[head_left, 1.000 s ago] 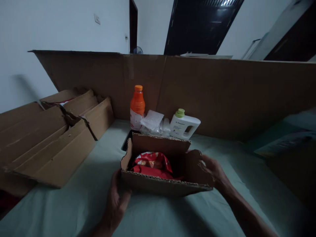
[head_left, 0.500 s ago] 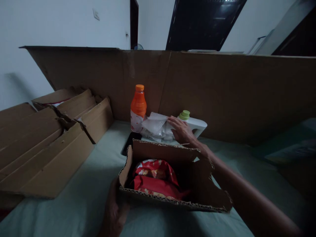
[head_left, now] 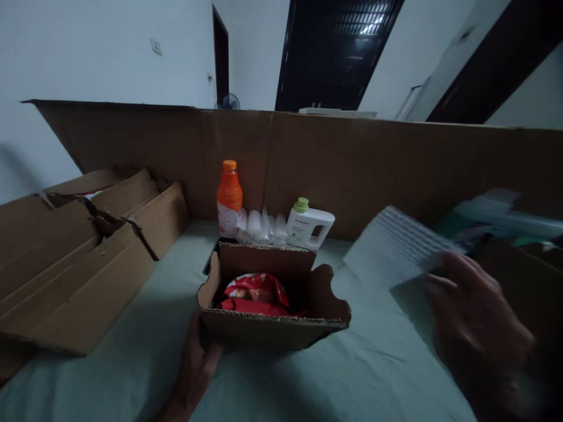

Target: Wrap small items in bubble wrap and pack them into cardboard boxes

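An open cardboard box (head_left: pixel 272 333) stands on the green cloth in front of me, with red printed packets (head_left: pixel 255 296) inside. My left hand (head_left: pixel 193 366) grips the box's lower left corner; some of its fingers are hidden behind the cardboard. Off to the right, my right hand (head_left: pixel 479 310) is closed on the edge of a pale, translucent sheet of bubble wrap (head_left: pixel 391 246). The hand is blurred by motion, and the sheet hangs tilted above the cloth.
Behind the box stand an orange bottle (head_left: pixel 229 196), clear plastic-wrapped items (head_left: pixel 263 227) and a white jug (head_left: pixel 303 227) with a green cap. Several cardboard boxes (head_left: pixel 109 264) are at left. A tall cardboard panel (head_left: pixel 373 170) closes off the back. Plastic-covered items (head_left: pixel 505 217) lie at right.
My right hand has moved from the plastic items by the jug to the right, bringing the bubble wrap with it. My left hand stays at the box. The view has shifted right.
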Available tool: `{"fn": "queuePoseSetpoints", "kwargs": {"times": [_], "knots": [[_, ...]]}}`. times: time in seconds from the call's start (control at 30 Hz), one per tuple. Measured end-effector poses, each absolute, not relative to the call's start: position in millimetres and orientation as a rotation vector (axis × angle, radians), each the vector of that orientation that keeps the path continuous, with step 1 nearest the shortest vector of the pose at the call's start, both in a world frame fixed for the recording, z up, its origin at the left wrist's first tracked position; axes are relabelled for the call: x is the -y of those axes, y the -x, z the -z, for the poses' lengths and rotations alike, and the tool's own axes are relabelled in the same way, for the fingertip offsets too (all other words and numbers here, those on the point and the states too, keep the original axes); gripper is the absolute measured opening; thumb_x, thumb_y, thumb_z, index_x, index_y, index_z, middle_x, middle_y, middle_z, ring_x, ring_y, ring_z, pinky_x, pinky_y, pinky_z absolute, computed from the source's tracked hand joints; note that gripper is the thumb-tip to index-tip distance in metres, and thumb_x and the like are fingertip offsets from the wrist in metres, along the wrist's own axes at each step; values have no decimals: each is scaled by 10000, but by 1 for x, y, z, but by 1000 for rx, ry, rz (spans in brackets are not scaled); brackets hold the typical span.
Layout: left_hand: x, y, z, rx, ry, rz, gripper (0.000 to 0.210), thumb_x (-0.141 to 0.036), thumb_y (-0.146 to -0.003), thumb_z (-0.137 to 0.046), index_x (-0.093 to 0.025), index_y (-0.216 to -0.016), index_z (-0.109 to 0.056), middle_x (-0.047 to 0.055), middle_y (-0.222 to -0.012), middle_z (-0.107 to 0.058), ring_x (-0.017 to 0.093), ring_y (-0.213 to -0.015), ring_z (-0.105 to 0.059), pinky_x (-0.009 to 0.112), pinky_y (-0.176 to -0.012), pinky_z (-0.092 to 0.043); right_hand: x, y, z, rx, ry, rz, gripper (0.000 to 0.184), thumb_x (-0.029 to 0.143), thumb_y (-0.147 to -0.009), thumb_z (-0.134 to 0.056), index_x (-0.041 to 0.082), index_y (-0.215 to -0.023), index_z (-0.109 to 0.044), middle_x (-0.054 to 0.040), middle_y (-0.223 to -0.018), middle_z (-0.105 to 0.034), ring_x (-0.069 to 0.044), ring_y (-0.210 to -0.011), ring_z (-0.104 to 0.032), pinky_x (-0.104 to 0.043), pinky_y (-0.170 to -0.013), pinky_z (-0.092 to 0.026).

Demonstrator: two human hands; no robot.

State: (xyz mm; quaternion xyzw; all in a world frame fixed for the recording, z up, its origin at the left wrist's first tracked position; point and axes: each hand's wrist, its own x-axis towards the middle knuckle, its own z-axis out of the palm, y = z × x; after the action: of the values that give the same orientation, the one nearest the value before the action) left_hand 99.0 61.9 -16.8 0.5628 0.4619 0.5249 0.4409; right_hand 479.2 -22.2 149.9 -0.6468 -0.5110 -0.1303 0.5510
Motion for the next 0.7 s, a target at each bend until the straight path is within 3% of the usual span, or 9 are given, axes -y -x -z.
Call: {"fn": "queuePoseSetpoints", "kwargs": {"times": [0.1, 0.23, 0.3, 0.4, 0.5, 0.6, 0.7], "knots": [[-62, -99, 15, -1130, -1406, -1287, 556, -376, -809, -659, -195, -1313, -507, 130, -1271, -629, 345, -1259, -564, 490, -1076, -440, 42, -472, -134, 1097, 1512, 357, 475, 437, -882, -683, 314, -1338, -641, -52, -1378, -632, -243, -999, -721, -433, -961, -570], [-59, -97, 11, -1151, -1415, -1275, 614, -377, -798, -667, -202, -1354, -475, 137, -1347, -580, 352, -1306, -518, 510, -1126, -376, 75, -465, -88, 1287, 1544, -46, 283, 400, -917, -655, 305, -1169, -742, -52, -1220, -732, -227, -1103, -698, -348, -957, -573], [-56, -95, 10, -1158, -1427, -1252, 634, -371, -799, -662, -204, -1375, -455, 137, -1365, -561, 353, -1316, -501, 518, -1131, -360, 94, -454, -66, 1388, 1503, -287, 196, 379, -932, -644, 285, -1027, -787, -64, -1072, -778, -232, -1065, -718, -329, -927, -583], [-54, -91, 9, -1177, -1465, -1239, 629, -353, -784, -670, -198, -1359, -467, 125, -1319, -570, 342, -1279, -514, 508, -1116, -367, 116, -425, -52, 1472, 1317, -710, 256, 391, -970, -590, 233, -920, -784, -96, -955, -781, -234, -932, -744, -342, -842, -599], [-54, -89, 8, -1172, -1473, -1258, 601, -332, -757, -697, -193, -1308, -500, 95, -1235, -592, 314, -1222, -547, 466, -1100, -387, 123, -398, -55, 1532, 1137, -1048, 349, 466, -990, -539, 214, -900, -762, -100, -933, -764, -234, -955, -726, -386, -861, -576], [-55, -88, 7, -1149, -1469, -1262, 603, -315, -751, -707, -202, -1305, -498, 86, -1249, -586, 298, -1231, -542, 440, -1106, -383, 124, -392, -62, 1568, 1087, -1205, 385, 519, -986, -521, 223, -899, -752, -90, -988, -758, -235, -1021, -702, -426, -905, -553], [-54, -88, 5, -1137, -1472, -1272, 618, -309, -744, -711, -203, -1311, -488, 92, -1274, -578, 297, -1249, -533, 436, -1109, -382, 129, -407, -65, 1461, 1226, -1140, 341, 492, -976, -547, 223, -899, -742, -88, -978, -760, -235, -971, -713, -408, -866, -573]]}}
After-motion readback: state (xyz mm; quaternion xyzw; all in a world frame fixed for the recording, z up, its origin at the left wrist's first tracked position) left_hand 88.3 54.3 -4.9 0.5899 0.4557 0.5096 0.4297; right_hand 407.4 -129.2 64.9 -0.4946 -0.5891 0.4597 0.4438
